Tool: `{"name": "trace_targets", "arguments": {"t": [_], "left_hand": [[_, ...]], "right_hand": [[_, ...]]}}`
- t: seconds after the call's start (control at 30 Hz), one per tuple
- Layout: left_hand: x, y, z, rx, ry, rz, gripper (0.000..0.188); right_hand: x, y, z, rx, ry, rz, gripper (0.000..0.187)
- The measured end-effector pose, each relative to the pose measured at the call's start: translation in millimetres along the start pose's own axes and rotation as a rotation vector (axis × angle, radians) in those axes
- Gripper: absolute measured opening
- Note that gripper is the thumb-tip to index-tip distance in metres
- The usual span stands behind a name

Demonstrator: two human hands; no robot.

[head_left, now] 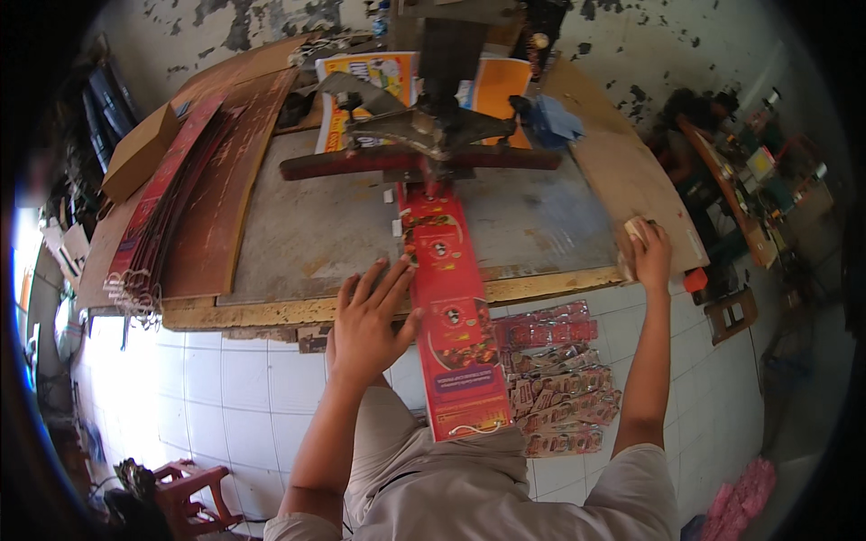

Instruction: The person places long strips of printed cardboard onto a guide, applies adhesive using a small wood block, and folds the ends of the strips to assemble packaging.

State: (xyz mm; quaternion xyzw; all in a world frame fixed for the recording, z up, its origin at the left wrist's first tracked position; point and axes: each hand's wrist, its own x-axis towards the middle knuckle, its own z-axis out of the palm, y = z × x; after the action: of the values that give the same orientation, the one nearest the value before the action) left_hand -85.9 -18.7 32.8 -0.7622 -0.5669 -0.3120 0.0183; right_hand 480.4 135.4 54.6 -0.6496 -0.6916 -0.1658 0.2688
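Observation:
A long red printed strip (457, 311) with food pictures runs from under a dark metal press (437, 135) toward me. Its near end, with a white string (474, 429), hangs past the table's front edge above my lap. My left hand (372, 325) lies at the strip's left edge, fingers spread and thumb touching it. Over at the table's right front edge, my right hand (651, 257) is curled round a small pale yellow object (637, 229); its kind is not clear. Two small white blocks (397, 227) sit on the worktop along the strip's left side.
A pile of similar red strips (171, 198) with strings lies on a brown board at left, beside a cardboard box (142, 153). Several printed sachet strips (564, 397) lie below the table edge. A red stool (191, 494) stands at lower left; another person (690, 135) is at far right.

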Motion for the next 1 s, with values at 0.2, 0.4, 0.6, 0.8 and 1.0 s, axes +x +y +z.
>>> {"name": "trace_targets", "arguments": {"t": [0.2, 0.4, 0.6, 0.8, 1.0], "left_hand": [[0, 1, -2, 0.037, -0.011, 0.004, 0.061], [2, 2, -7, 0.019, -0.015, 0.028, 0.059], [-2, -4, -6, 0.008, -0.026, 0.043, 0.056], [-2, -2, -3, -0.016, -0.033, 0.026, 0.059], [-3, -3, -2, -0.024, -0.028, 0.021, 0.06]], "right_hand": [[-30, -115, -24, 0.404, 0.058, -0.168, 0.04], [-84, -268, -52, 0.722, -0.24, -0.553, 0.048], [-78, -289, -54, 0.798, -0.248, -0.628, 0.051], [-39, -207, -7, 0.412, -0.104, -0.167, 0.051], [-32, -178, -1, 0.469, -0.246, -0.112, 0.041]]}}
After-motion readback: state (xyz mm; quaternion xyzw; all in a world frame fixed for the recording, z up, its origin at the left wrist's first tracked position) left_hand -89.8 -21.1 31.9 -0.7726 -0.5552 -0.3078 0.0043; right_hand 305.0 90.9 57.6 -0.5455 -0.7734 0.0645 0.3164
